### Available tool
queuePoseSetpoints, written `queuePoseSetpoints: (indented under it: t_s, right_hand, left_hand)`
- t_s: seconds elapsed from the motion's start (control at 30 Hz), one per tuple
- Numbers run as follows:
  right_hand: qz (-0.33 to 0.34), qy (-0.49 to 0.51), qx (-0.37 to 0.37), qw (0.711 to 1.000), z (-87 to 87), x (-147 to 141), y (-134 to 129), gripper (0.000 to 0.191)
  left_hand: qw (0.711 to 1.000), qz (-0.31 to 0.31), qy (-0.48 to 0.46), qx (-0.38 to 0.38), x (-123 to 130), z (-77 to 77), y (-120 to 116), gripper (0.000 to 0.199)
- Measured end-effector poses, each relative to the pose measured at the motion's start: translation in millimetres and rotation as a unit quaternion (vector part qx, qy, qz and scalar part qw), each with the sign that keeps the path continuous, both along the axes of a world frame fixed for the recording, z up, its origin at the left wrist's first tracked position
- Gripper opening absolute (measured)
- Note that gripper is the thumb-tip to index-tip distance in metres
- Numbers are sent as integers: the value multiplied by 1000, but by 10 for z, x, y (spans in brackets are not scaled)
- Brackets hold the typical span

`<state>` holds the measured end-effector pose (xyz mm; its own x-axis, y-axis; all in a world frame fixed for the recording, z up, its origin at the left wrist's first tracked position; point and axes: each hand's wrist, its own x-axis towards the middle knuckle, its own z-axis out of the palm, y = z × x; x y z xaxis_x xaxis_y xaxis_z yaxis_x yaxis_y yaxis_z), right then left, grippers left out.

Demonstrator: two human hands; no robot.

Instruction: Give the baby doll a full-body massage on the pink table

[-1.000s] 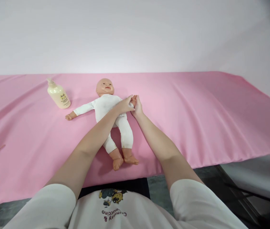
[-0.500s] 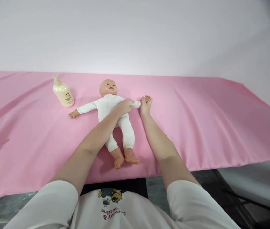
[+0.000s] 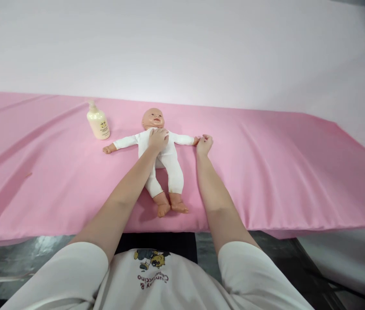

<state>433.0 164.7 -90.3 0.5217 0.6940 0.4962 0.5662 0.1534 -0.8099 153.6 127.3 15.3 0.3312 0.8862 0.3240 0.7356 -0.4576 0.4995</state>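
Bright, even, soft overhead light; faint shadows, wide-angle bowing, dark blurred right corners

you have only one view, from the camera on your head, looking forward and down over your chest and both forearms. it faces the far pale wall (image 3: 182, 47) across the pink-covered table (image 3: 282, 172), whose near edge sits close below you. the table spans the frame from left to right.
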Motion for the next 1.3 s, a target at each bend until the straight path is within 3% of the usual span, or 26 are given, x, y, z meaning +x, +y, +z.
queuePoseSetpoints:
  t_s: [0.17,0.33,0.5,0.6,0.7,0.8,0.87,0.93,0.97,1.1,1.2,1.3]
  right_hand:
    - [-69,4,-101,993,169,-265,-136,28]
    - [-74,-42,-119,989,271,-511,-346,34]
    - [-32,-94,-113,989,418,-752,-540,47]
    - [43,-150,-77,985,655,-984,-543,45]
    - [170,-171,0,970,978,-1349,-399,34]
    - [364,-189,36,912,1265,-1907,-202,30]
    - [444,-241,-6,863,1373,-2380,-133,35]
    - [451,-305,-45,837,1391,-2885,-154,45]
    - [433,-321,-55,840,1369,-3130,-197,50]
    - [329,-283,-119,893,1149,-3874,-458,52]
    - [274,-214,-160,924,968,-4083,-610,47]
    - [226,-123,-122,959,844,-4066,-696,42]
  left_hand:
    - [1000,5,6,-21,-362,-124,-176,55]
    - [996,66,-10,-67,-912,-293,-355,63]
    - [996,30,40,-77,-1305,-404,-577,61]
    - [994,10,78,-77,-1520,-407,-691,55]
    - [991,60,95,-76,-1726,-383,-745,52]
    - [985,124,97,-78,-1842,-358,-740,55]
    - [978,148,110,-93,-1850,-342,-720,60]
    - [971,168,122,-116,-1826,-320,-700,67]
    - [968,178,122,-125,-1812,-306,-691,69]
    - [968,196,94,-125,-1813,-237,-657,72]
    - [969,197,84,-123,-1875,-222,-607,72]
    - [976,195,-12,-98,-1957,-298,-510,65]
